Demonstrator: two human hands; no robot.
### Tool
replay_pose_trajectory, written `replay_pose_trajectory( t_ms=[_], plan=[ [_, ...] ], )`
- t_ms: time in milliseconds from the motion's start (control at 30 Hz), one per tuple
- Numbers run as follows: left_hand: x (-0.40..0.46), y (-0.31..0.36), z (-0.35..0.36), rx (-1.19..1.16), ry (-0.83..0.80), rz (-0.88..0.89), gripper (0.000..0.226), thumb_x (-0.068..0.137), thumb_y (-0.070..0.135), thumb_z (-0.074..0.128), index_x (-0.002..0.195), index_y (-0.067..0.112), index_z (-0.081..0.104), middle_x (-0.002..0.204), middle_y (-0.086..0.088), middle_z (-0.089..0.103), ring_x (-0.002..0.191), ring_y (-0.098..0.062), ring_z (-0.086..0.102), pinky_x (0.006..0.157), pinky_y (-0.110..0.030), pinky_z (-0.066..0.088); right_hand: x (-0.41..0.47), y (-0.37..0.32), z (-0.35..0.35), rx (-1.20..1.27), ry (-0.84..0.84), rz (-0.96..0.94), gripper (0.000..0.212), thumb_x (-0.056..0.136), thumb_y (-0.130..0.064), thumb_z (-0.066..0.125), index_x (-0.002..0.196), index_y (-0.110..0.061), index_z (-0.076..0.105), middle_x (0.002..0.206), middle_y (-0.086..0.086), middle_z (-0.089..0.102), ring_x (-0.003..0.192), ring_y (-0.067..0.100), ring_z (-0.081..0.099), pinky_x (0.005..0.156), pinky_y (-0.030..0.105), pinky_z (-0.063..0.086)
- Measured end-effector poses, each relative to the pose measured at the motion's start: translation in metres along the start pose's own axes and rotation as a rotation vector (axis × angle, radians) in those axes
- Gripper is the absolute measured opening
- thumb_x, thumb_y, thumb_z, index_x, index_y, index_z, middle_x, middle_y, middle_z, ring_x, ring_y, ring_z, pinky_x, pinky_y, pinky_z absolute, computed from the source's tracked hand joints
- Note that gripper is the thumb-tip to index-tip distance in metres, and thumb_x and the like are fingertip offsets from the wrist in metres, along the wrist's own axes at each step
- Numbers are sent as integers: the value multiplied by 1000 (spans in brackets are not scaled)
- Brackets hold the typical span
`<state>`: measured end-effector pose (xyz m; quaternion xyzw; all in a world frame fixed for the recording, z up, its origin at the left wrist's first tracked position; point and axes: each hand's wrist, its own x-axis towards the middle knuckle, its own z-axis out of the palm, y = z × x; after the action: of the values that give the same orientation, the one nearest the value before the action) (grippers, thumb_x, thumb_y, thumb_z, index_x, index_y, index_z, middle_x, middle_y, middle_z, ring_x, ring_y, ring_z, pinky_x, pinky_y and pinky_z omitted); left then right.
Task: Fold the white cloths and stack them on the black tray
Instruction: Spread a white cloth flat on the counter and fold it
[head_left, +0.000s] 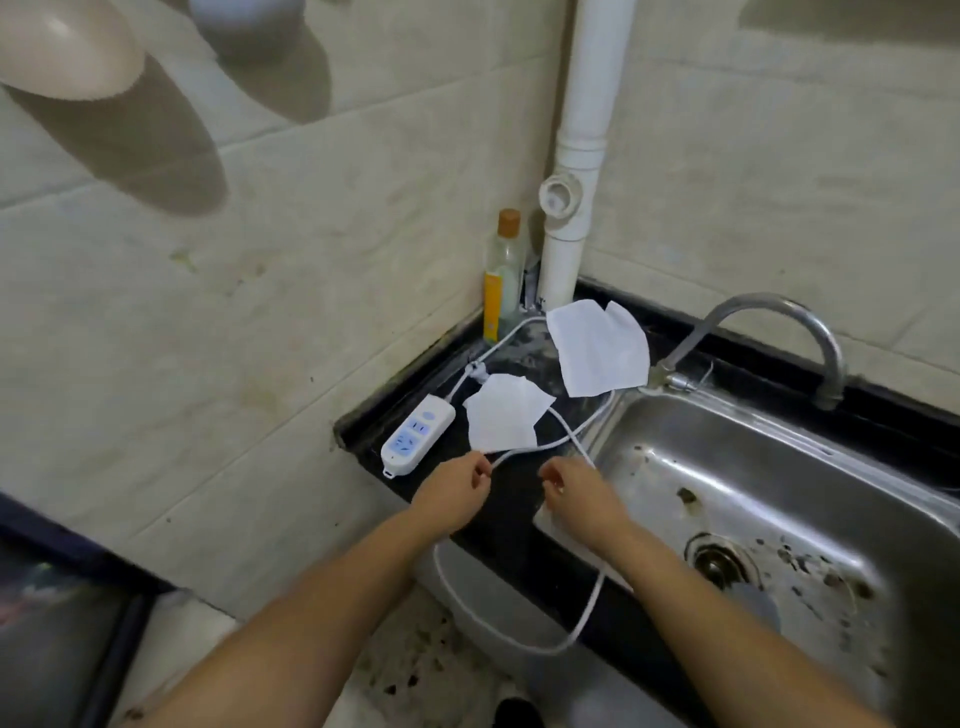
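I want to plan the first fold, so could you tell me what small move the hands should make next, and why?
Probably the left hand should reach forward and pinch the near edge of the nearer white cloth. Both hands hover just short of it, the right hand holding nothing, and it lies crumpled over the white cable.

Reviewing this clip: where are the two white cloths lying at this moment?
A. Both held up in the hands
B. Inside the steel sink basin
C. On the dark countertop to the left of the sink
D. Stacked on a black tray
C: the nearer cloth and the farther cloth lie apart on the dark countertop, left of the sink, near the power strip.
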<state>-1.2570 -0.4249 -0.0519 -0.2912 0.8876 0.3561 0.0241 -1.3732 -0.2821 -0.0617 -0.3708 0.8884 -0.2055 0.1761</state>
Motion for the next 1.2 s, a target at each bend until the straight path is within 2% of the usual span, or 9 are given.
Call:
replay_pose_trajectory(
  t_ms=[333, 467, 567, 700, 767, 833, 933, 1033, 1200],
  plan=[
    [104, -6, 42, 371, -88, 16, 38, 95, 33, 46, 130, 17, 45, 130, -7, 45, 121, -24, 42, 97, -38, 41, 114, 25, 26, -129, -149, 70, 33, 94, -38, 49, 117, -13, 47, 118, 9, 57, 109, 27, 56, 87, 38, 45],
    [108, -4, 51, 422, -34, -1, 32, 96, 34, 43, 123, 18, 50, 124, -3, 49, 118, -22, 44, 93, -34, 37, 120, 24, 31, 49, -127, 30, 37, 92, -21, 53, 127, -15, 46, 115, 9, 62, 107, 26, 59, 85, 33, 45],
    [107, 4, 47, 293, 19, 2, 29, 95, 31, 46, 120, 18, 53, 116, -2, 57, 113, -21, 50, 92, -33, 38, 117, 14, 17, 275, -96, -9, 25, 91, -15, 53, 117, -14, 53, 102, 6, 59, 87, 15, 54, 72, 20, 37],
    [95, 25, 28, -126, 100, 43, 40, 93, 13, 45, 132, 23, 41, 113, -5, 62, 100, -22, 60, 87, -34, 48, 103, -1, -28, 427, -45, -96, 6, 90, -14, 55, 85, -12, 59, 87, 4, 56, 74, 12, 50, 67, 20, 40],
    [86, 39, 17, -269, 79, 135, 62, 90, 0, 39, 143, 32, 28, 121, -4, 59, 100, -18, 60, 88, -24, 47, 89, -2, -51, 434, -17, -130, 9, 88, -11, 55, 81, -11, 60, 83, 7, 58, 68, 10, 49, 61, 16, 38],
    [73, 57, 9, -354, 47, 210, 66, 91, -5, 37, 146, 29, 26, 118, 2, 55, 98, -7, 58, 84, -7, 42, 69, -4, -74, 437, -9, -151, 12, 87, -10, 53, 79, -8, 61, 82, 11, 60, 69, 13, 51, 64, 20, 40],
    [50, 86, 2, -368, -48, 301, 39, 92, -2, 43, 123, 19, 54, 97, 13, 60, 81, 9, 55, 71, -6, 41, 31, -8, -101, 455, -23, -195, 17, 87, -6, 50, 75, -3, 61, 77, 14, 63, 66, 11, 52, 65, 26, 43],
    [24, 107, 7, -239, -29, 415, 9, 90, 12, 57, 96, 6, 61, 84, -3, 57, 72, -3, 51, 66, -19, 39, -12, -3, -122, 444, 4, -184, 22, 86, -6, 50, 68, -10, 61, 67, -1, 61, 62, 5, 49, 63, 22, 41],
    [-22, 141, 25, -122, 105, 625, 23, 81, 26, 69, 91, 7, 64, 91, -1, 48, 87, -14, 46, 75, -25, 37, -93, 21, -149, 473, 123, -161, 15, 90, -14, 58, 75, -15, 60, 60, -20, 56, 56, -3, 48, 52, 10, 38]
  ],
)
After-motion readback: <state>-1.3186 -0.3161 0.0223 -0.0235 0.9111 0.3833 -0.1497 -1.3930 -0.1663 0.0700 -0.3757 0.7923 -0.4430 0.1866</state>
